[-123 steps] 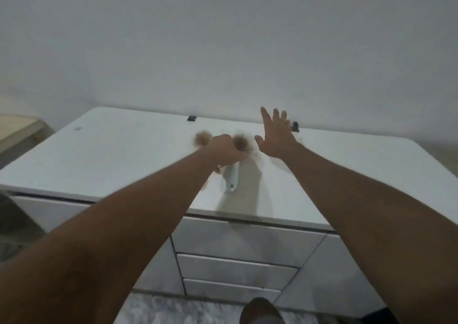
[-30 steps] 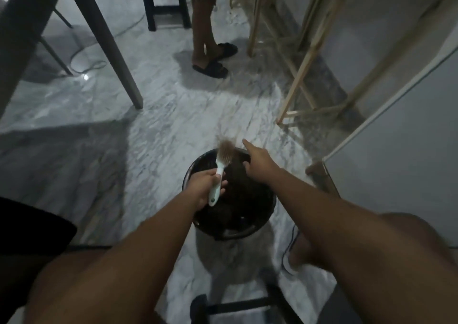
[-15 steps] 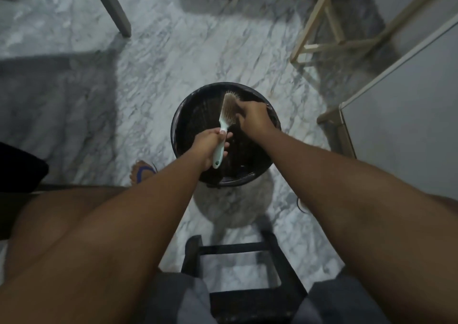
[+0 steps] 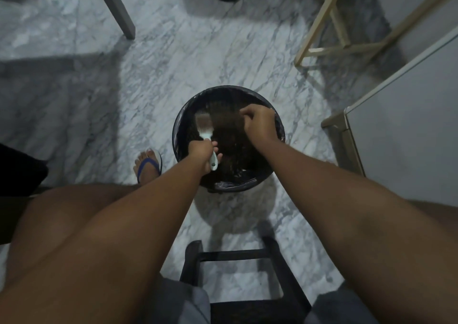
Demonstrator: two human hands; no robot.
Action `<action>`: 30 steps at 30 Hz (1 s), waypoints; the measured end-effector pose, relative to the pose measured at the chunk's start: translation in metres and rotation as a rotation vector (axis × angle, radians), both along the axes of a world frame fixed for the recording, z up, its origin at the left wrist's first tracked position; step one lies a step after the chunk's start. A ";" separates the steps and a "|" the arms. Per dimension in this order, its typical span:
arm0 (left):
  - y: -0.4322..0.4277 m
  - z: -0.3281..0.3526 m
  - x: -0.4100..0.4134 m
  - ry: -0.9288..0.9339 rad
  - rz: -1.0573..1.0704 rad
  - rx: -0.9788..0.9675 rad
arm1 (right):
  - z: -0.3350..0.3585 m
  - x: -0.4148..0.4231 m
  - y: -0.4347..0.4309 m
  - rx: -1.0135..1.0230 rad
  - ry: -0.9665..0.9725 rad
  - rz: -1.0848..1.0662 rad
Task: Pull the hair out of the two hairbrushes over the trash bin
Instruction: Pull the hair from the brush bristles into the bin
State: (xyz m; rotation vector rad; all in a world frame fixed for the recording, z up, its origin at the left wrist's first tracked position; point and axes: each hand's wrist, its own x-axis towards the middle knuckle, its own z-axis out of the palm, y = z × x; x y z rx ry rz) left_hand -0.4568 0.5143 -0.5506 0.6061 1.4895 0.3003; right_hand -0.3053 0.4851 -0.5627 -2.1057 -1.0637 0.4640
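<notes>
Left hand [image 4: 202,154] grips brush [image 4: 203,125] by its pale handle, fingers wrapped tight, bristle head pointing away from me. Right hand [image 4: 260,125] has its fingers curled together, pinching what looks like brownish hair [image 4: 223,112] stretched toward the brush head; it's blurred, so I can't be sure. Both hands and the brush hang over the open bin [image 4: 179,135], which has a black liner. Bin stands on marble floor [image 4: 173,63], just ahead of a black stool [image 4: 233,252]. My foot in a blue sandal [image 4: 148,166] is near the bin's left.
</notes>
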 end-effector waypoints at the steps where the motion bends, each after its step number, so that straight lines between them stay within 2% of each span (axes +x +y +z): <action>1: 0.003 -0.002 -0.002 0.005 0.006 -0.003 | 0.003 0.000 -0.001 0.061 -0.009 -0.050; 6: 0.011 -0.004 -0.004 0.011 0.019 -0.017 | 0.001 -0.011 -0.002 0.317 0.041 -0.360; 12: 0.009 -0.003 -0.003 -0.005 0.009 -0.055 | -0.012 -0.012 -0.005 0.385 0.360 -0.772; 16: 0.003 -0.004 0.000 -0.037 -0.008 -0.081 | -0.010 -0.007 -0.009 0.410 0.394 -0.897; 17: 0.002 -0.005 0.000 -0.054 -0.022 -0.086 | -0.011 -0.006 -0.012 0.350 0.370 -0.840; 21: -0.001 -0.006 0.001 -0.066 -0.148 -0.044 | -0.021 -0.009 -0.024 -0.405 0.231 -0.161; 22: -0.001 -0.006 0.001 -0.066 -0.175 -0.026 | -0.021 -0.011 -0.025 -0.471 0.222 -0.059; 23: -0.001 -0.008 0.000 -0.065 -0.200 -0.011 | -0.021 -0.014 -0.026 -0.432 0.226 -0.022; 27: -0.001 -0.013 -0.008 -0.128 -0.295 0.003 | -0.017 -0.023 -0.026 -0.034 0.240 0.002; 30: -0.003 -0.013 -0.013 -0.226 -0.315 -0.007 | -0.016 -0.024 -0.022 0.004 0.216 0.046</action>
